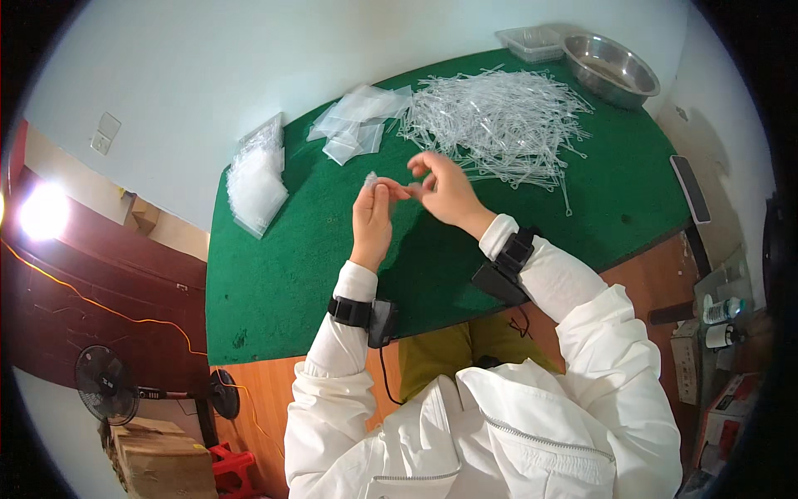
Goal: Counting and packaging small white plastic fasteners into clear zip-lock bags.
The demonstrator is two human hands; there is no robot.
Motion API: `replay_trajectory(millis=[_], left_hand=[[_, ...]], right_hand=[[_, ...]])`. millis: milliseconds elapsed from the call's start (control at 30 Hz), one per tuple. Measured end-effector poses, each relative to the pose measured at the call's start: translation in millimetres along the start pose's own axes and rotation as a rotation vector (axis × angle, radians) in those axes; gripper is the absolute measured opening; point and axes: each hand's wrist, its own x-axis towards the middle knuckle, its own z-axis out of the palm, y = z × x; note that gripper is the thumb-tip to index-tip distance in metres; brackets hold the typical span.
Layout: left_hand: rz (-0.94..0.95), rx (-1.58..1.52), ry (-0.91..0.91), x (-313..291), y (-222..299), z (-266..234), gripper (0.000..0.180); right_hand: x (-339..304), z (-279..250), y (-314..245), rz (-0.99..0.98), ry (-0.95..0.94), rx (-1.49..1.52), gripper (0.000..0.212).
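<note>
Above the green table top (pixel 307 274), my left hand (pixel 373 223) is closed, with a small bunch of clear plastic strips (pixel 371 180) pinched at its fingertips. Close by on its right, my right hand (pixel 451 198) has its fingers bent, and its thumb side comes up to the left fingers. Whatever it pinches is too small to make out. Just beyond the right hand spreads a big heap of thin clear plastic strips with looped ends (pixel 499 125). Clear flat plastic bags (pixel 362 116) lie loosely left of the heap, and a fanned stack of similar bags (pixel 258 183) lies farther left.
A metal bowl (pixel 611 71) and a clear plastic tray (pixel 532 43) stand at the far right. On the right edge lies a flat phone-like device (pixel 690 190). Cables hang from the black boxes strapped to my wrists. A black fan (pixel 106 384) stands at lower left.
</note>
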Motion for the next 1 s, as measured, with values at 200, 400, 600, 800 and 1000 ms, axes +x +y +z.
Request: replay_trajectory(millis=[200, 400, 600, 800, 1000], left_hand=[[-0.061, 0.255, -0.061, 1.8, -15.9, 13.0, 0.020], [-0.035, 0.339, -0.189, 4.3, -33.3, 23.4, 0.018], [-0.100, 0.304, -0.206, -4.0, -39.4, 32.7, 0.016], [-0.175, 0.053, 0.227, -11.8, -42.4, 21.7, 0.018], [-0.219, -0.199, 0.465, -42.1, -50.5, 42.1, 0.021]], right_hand=[[-1.9, -12.0, 3.0, -0.369, -0.074, -0.108, 0.026], [-20.3, -19.6, 19.3, -0.351, -0.099, -0.182, 0.032], [-33.3, -22.9, 24.7, -0.271, -0.044, -0.087, 0.029], [-0.2, -32.0, 62.9, -0.201, -0.145, -0.394, 0.028], [-5.1, -16.0, 115.3, -0.027, -0.301, -0.757, 0.022]])
